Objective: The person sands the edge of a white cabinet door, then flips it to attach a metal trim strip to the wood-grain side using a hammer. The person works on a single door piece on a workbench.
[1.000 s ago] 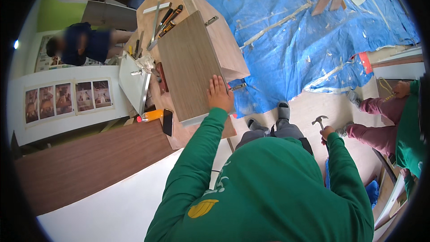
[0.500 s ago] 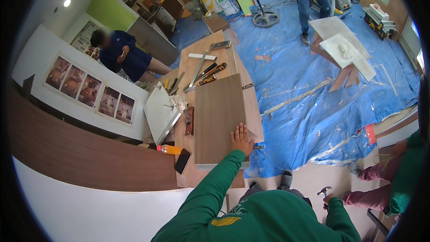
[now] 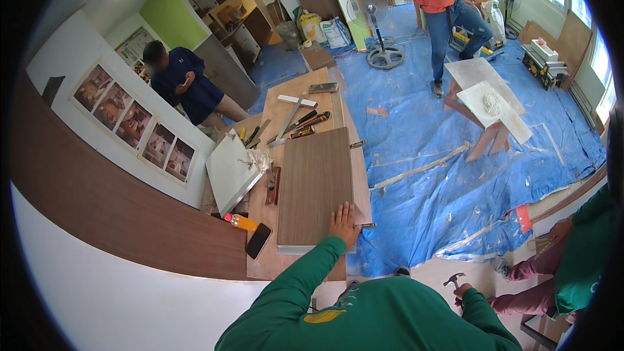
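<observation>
Right hand low by the hip, fist clenched round a claw hammer, head up. Left hand flat, fingers spread and released, on near right corner of walnut-veneer panel. Panel lies on plywood workbench. Beyond: black phone, orange bottle, hand tools.

A matt, smooth wood-veneer panel is laid on a bare plywood worktop. The floor is covered by glossy, creased blue plastic sheeting. A hammer with a metal head is seen.
</observation>
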Demonstrator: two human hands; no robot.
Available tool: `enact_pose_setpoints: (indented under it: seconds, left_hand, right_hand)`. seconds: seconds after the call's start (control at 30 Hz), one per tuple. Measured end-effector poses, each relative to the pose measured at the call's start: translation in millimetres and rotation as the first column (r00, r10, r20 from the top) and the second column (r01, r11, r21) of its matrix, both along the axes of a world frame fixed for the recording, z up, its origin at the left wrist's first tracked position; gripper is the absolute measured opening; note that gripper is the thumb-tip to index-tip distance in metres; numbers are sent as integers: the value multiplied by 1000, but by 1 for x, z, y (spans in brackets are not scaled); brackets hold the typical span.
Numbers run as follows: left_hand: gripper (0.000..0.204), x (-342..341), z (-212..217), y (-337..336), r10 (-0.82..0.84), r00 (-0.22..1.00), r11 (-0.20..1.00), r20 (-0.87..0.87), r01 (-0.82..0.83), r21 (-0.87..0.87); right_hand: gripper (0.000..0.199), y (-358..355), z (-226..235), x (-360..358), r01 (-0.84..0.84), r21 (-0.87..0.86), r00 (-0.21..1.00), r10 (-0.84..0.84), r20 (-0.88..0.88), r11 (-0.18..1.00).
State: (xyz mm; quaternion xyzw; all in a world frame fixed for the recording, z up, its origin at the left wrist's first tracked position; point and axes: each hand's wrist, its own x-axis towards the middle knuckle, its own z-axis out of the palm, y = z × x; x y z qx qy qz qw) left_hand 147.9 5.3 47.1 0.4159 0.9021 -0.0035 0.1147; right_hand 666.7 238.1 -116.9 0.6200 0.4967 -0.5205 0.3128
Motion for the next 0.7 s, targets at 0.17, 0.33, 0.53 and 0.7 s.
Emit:
enact_pose_setpoints:
  seconds: [0.17, 0.33, 0.53, 0.7]
  left_hand:
    - [78, 41, -12, -48, -103, 995, 990, -3, 103, 95]
    - [75, 69, -5, -85, -208, 978, 973, 18, 205, 105]
    - [66, 53, -2, -65, -315, 942, 937, -117, 328, 117]
    - [82, 49, -2, -30, 39, 999, 984, 18, -41, 172]
  right_hand:
    - [25, -5, 4, 11, -50, 16, 995, 49, 84, 999]
    - [26, -3, 55, -2, -317, 5, 935, 311, 168, 949]
    - [22, 13, 20, 7, -41, 32, 992, 37, 118, 999]
    - [23, 18, 15, -4, 1, 11, 999, -1, 53, 1000]
